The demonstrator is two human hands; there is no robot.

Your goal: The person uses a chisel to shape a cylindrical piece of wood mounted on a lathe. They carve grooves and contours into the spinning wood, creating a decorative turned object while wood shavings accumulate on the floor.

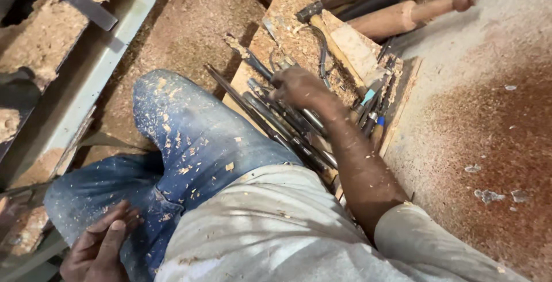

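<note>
Left hand rests loosely open on the jeans-clad thigh, holding nothing. Right hand is curled down onto the pile of long steel turning tools lying on the dusty wooden board; cannot tell if it grips 1. Judgement: tools rigid, heavy, dust-slick; take mid-shaft, clear of the tips. Hammer lies beyond.
</note>
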